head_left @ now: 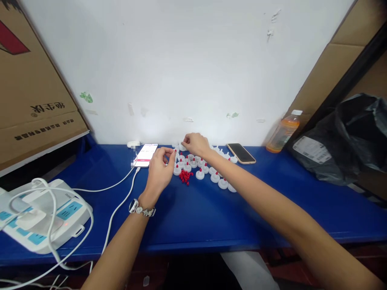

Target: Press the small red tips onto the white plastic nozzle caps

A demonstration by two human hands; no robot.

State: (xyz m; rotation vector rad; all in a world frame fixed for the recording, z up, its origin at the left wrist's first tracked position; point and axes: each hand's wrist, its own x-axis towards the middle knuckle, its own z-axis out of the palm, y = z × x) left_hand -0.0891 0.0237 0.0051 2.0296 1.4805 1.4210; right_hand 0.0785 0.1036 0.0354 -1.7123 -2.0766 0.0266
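My left hand [161,171] is closed, thumb and fingers drawn together at the left edge of a cluster of white nozzle caps. Whatever sits between those fingertips is too small to make out. Farther back, my right hand [195,143] reaches over the cluster, its fingertips pinched at the top of a white nozzle cap [183,148]. Many caps carry red tips, like the white cap [200,175] at the front. A pile of small red tips [185,176] lies between the hands, nearer the body. The right forearm hides part of the cluster.
A lit phone [146,155] on a cable lies left of the caps, and a dark phone [241,153] to their right. A power strip [65,217] with looping white cables covers the left side. An orange drink bottle [283,132] and black plastic bag [332,141] stand right.
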